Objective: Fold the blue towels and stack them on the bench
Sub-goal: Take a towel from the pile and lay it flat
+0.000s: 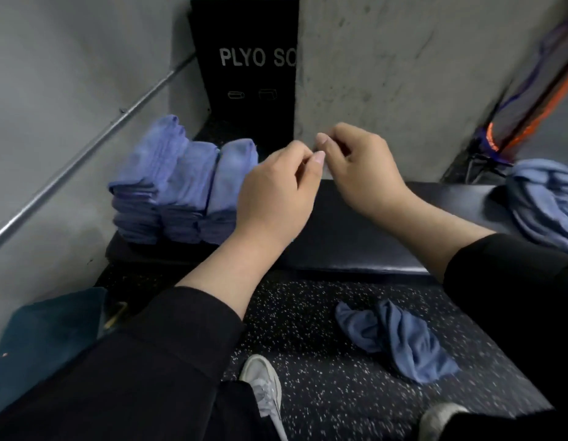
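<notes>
Fingers [319, 157] of both your hands are curled in, tips meeting in the air above the desk [349, 230]; whether anything thin is pinched between them cannot be made out, and no towel shows in either grip. Your left hand [276, 189] has its thumb and forefinger drawn together, its nails turned up toward the camera. Your right hand [359, 167] sits just beside it, nearly touching, with its fingers bent down and inward. Both forearms come out of black sleeves [168, 345].

Under your hands the dark padded desk runs left to right. At its left end, against the grey wall [53, 90], stand three stacks of folded blue towels [180, 186], side by side and touching. At the far right end lies a loose heap of unfolded blue towels [546, 198], partly hanging over the edge. One crumpled blue towel [400, 338] lies on the speckled black floor [308, 361] below the desk, between your legs and well apart from both piles.

A pale sneaker [263, 383] shows on the floor near the bottom. Behind the desk stands a black box [247, 74] lettered "PLYO SO", beside a concrete pillar [403, 74]. Orange and purple bands [514, 122] hang at the upper right, blurred.
</notes>
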Demonstrator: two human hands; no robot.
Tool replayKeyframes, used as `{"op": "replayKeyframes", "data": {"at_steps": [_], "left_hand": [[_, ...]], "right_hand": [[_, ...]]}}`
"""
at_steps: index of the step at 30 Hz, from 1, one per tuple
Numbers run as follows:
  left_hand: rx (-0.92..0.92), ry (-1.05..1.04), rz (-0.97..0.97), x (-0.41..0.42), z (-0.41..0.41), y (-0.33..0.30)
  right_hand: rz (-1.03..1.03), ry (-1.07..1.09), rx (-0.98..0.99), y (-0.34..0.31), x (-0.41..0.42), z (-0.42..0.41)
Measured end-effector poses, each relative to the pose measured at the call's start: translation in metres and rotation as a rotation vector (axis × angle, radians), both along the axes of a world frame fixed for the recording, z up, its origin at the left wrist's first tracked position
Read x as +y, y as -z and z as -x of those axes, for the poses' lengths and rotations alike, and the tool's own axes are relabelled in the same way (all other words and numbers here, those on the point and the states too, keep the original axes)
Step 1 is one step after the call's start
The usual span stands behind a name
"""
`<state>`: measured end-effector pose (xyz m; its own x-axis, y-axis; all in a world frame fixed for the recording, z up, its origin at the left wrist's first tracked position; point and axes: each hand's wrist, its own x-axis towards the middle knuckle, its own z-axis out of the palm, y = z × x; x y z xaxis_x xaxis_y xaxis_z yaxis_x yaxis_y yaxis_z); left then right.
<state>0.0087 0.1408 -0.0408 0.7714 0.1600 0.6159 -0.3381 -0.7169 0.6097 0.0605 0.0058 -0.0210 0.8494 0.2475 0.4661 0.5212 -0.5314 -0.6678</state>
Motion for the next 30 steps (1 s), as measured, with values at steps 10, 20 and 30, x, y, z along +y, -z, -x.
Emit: {"op": "replayKeyframes", "data": {"at_steps": [10, 20, 30], "left_hand": [[0.667, 0.323, -0.094, -0.139, 0.027, 0.115], [1.276, 0.357, -0.411, -0.173, 0.004, 0.236], [1.422, 0.313, -0.432, -0.167, -0.014, 0.287]], "right_hand": [[0.248, 0.303, 0.434, 0.134, -0.192, 0.072], [0.648, 0.245, 1.036, 0.301, -0.259, 0.067], [0.885, 0.009, 1.238, 0.424, -0.257, 0.059]]}}
